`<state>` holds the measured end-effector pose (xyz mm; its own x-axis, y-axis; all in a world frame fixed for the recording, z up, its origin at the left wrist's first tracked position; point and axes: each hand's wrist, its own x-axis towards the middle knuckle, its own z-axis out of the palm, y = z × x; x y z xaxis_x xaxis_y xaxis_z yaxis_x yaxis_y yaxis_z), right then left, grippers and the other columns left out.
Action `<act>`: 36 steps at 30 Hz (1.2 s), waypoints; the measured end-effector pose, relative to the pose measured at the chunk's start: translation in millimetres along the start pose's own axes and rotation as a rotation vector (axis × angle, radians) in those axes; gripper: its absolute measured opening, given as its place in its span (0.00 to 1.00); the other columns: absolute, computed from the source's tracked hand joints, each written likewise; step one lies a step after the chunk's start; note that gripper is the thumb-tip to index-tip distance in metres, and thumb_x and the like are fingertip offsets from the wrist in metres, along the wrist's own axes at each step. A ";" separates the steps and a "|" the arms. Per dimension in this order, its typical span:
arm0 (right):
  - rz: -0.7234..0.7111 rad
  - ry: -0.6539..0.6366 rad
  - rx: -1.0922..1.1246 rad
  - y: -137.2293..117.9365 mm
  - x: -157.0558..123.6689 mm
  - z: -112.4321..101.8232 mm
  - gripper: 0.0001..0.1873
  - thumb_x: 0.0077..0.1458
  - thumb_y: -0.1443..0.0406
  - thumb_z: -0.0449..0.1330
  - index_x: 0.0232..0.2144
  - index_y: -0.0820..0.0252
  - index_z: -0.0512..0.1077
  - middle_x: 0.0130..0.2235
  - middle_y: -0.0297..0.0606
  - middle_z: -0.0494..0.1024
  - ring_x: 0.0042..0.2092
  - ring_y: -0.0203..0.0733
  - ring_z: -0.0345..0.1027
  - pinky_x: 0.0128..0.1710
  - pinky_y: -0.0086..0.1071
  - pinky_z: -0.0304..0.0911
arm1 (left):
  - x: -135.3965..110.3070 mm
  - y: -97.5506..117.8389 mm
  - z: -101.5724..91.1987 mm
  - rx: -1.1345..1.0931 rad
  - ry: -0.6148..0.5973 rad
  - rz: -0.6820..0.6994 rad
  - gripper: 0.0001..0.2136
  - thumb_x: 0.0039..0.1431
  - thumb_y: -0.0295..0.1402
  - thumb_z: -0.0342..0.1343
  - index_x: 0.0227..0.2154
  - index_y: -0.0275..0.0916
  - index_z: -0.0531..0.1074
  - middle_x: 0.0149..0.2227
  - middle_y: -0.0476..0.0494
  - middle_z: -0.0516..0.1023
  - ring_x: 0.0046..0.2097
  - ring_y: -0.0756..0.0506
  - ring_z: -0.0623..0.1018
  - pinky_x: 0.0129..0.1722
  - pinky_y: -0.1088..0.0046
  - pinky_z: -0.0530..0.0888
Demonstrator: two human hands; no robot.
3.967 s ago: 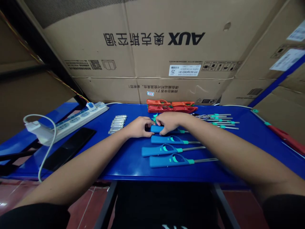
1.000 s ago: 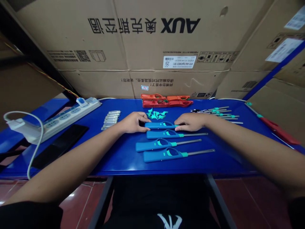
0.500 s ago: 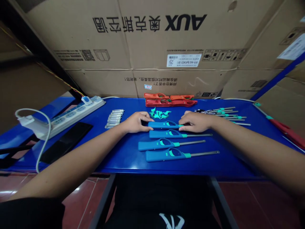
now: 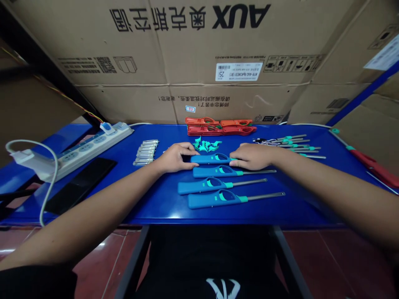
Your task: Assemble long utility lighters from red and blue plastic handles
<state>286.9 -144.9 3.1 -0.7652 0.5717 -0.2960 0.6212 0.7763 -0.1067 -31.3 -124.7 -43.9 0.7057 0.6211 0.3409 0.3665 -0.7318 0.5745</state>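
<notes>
A row of several blue gas lighters with teal triggers and metal nozzles lies on the blue table (image 4: 156, 203). The farthest blue lighter (image 4: 212, 158) rests on the table between my hands. My left hand (image 4: 173, 158) is curled around its handle end, thumb and fingers pinching it. My right hand (image 4: 254, 156) lies palm down with its fingers closed over the nozzle end by the teal collar. Three more lighters lie nearer to me, the closest one (image 4: 218, 199) near the front edge.
Behind the hands are a pile of teal trigger parts (image 4: 205, 145) and stacked orange lighter shells (image 4: 220, 127). Metal nozzles with teal collars (image 4: 293, 145) lie right, silver cylinders (image 4: 146, 151) left. A power strip (image 4: 77, 151), black phone (image 4: 81, 185) and cardboard boxes (image 4: 187, 62) surround the table.
Four seconds ago both hands held the lighter together near its handle. Now it lies in the row and the hands sit at its two ends. Little has moved in the last second.
</notes>
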 end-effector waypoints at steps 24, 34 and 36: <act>-0.001 0.066 -0.215 25.9 -34.0 -6.9 0.25 0.67 0.50 0.46 0.32 0.60 0.75 0.33 0.45 0.78 0.36 0.47 0.66 0.36 0.37 0.53 | 2.0 1.1 -0.5 0.039 -0.043 -0.063 0.19 0.53 0.45 0.65 0.44 0.39 0.81 0.39 0.44 0.78 0.42 0.45 0.78 0.45 0.67 0.75; 0.036 0.274 0.092 -23.5 -45.7 9.3 0.17 0.64 0.53 0.57 0.43 0.59 0.77 0.43 0.45 0.78 0.44 0.47 0.70 0.41 0.36 0.60 | 3.8 19.1 -21.9 0.121 -0.139 -0.076 0.24 0.59 0.46 0.60 0.54 0.38 0.75 0.48 0.40 0.77 0.45 0.45 0.78 0.47 0.69 0.76; 0.038 0.233 0.123 -28.2 -43.0 14.7 0.15 0.63 0.55 0.58 0.42 0.60 0.76 0.42 0.45 0.78 0.44 0.47 0.70 0.41 0.36 0.59 | 4.8 34.7 -20.0 0.160 -0.049 -0.073 0.20 0.62 0.43 0.57 0.51 0.37 0.77 0.46 0.40 0.77 0.43 0.45 0.78 0.45 0.69 0.76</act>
<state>304.7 -195.2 4.9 -0.7505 0.6564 -0.0767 0.6550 0.7234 -0.2185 -27.2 -141.5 -7.4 0.7011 0.6625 0.2639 0.5069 -0.7233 0.4689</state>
